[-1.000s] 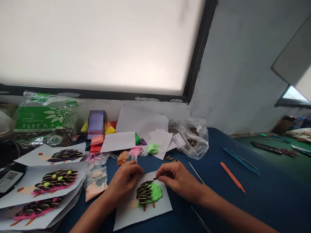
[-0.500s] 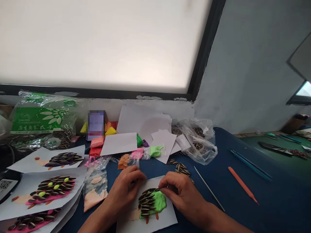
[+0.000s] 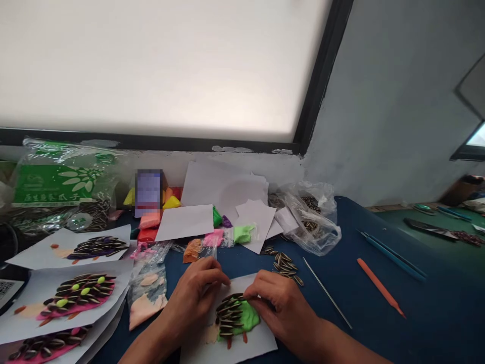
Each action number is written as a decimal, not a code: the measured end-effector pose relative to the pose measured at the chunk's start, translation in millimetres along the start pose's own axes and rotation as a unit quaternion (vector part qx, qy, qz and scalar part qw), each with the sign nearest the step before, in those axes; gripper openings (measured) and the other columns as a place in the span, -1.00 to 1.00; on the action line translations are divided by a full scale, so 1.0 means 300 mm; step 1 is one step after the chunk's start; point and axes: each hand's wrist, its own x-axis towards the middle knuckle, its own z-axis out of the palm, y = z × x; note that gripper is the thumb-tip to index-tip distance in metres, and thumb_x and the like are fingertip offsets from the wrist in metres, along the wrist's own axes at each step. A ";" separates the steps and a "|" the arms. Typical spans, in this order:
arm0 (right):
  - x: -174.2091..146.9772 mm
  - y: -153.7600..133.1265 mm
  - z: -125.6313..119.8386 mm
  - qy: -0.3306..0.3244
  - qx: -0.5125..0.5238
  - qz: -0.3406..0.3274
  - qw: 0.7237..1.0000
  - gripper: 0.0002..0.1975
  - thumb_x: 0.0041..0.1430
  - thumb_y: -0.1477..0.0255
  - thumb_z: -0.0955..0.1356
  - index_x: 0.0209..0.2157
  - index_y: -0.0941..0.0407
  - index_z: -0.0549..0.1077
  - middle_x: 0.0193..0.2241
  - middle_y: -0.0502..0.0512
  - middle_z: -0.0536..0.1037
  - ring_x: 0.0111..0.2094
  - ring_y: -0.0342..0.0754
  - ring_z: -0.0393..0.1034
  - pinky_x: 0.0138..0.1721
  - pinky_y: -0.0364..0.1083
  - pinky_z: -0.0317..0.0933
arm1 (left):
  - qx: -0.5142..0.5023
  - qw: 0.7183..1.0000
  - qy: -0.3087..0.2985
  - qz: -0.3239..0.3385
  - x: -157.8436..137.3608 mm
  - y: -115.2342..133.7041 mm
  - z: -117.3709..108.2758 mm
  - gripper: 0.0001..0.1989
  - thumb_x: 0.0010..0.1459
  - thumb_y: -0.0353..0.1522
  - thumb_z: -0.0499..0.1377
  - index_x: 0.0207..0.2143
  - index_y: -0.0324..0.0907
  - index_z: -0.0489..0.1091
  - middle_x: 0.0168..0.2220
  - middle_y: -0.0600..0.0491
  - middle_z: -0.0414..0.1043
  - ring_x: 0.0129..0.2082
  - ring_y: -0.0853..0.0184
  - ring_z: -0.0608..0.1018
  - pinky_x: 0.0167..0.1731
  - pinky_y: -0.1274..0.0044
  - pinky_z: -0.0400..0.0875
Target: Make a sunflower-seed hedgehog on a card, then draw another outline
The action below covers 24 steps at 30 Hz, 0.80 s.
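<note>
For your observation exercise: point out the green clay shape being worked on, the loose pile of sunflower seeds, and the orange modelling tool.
green clay shape (image 3: 248, 314), head view, bare green part right of its seeds.
loose pile of sunflower seeds (image 3: 285, 264), head view, middle of the pile.
orange modelling tool (image 3: 380, 287), head view, mid-shaft.

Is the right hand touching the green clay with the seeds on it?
Touching. The head view shows the right hand's fingertips pressed onto the top edge of the green clay.

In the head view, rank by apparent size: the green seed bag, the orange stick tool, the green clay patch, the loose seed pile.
1. green seed bag
2. orange stick tool, long but thin
3. green clay patch and loose seed pile look about alike; the right hand partly hides the clay.
</note>
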 end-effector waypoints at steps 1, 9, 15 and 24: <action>0.000 0.000 0.002 0.000 -0.004 -0.003 1.000 -0.84 0.20 0.59 0.29 -0.35 0.13 0.50 -0.43 0.03 0.46 -0.39 -0.13 0.36 -0.37 -0.18 0.15 | 0.001 1.000 -0.001 0.002 -0.001 0.001 0.000 -0.68 0.19 -0.42 -0.04 -0.37 -0.13 0.52 -0.33 0.00 0.36 -0.30 0.26 0.43 -0.29 0.45 0.32; 0.001 -0.008 0.007 0.003 -0.026 -0.020 0.999 -0.83 0.21 0.60 0.28 -0.35 0.15 0.50 -0.44 0.04 0.45 -0.38 -0.13 0.35 -0.35 -0.19 0.16 | 0.005 1.000 -0.010 0.006 -0.005 -0.003 0.006 -0.70 0.21 -0.41 -0.01 -0.38 -0.10 0.52 -0.34 0.02 0.34 -0.30 0.26 0.42 -0.31 0.46 0.28; 0.003 -0.012 0.003 0.003 -0.057 -0.028 0.998 -0.82 0.21 0.60 0.29 -0.38 0.14 0.51 -0.45 0.04 0.45 -0.40 -0.13 0.33 -0.38 -0.20 0.14 | 0.011 1.000 -0.014 0.010 -0.003 -0.007 0.004 -0.70 0.22 -0.42 -0.01 -0.38 -0.09 0.53 -0.34 0.03 0.34 -0.31 0.27 0.42 -0.31 0.46 0.27; 0.007 -0.013 0.012 0.002 -0.102 -0.044 0.994 -0.80 0.16 0.66 0.29 -0.42 0.15 0.51 -0.47 0.04 0.44 -0.42 -0.14 0.32 -0.40 -0.20 0.12 | 0.008 0.999 0.004 0.047 -0.001 -0.034 0.022 -0.66 0.19 -0.49 0.01 -0.31 -0.01 0.56 -0.33 0.05 0.36 -0.30 0.28 0.42 -0.29 0.43 0.26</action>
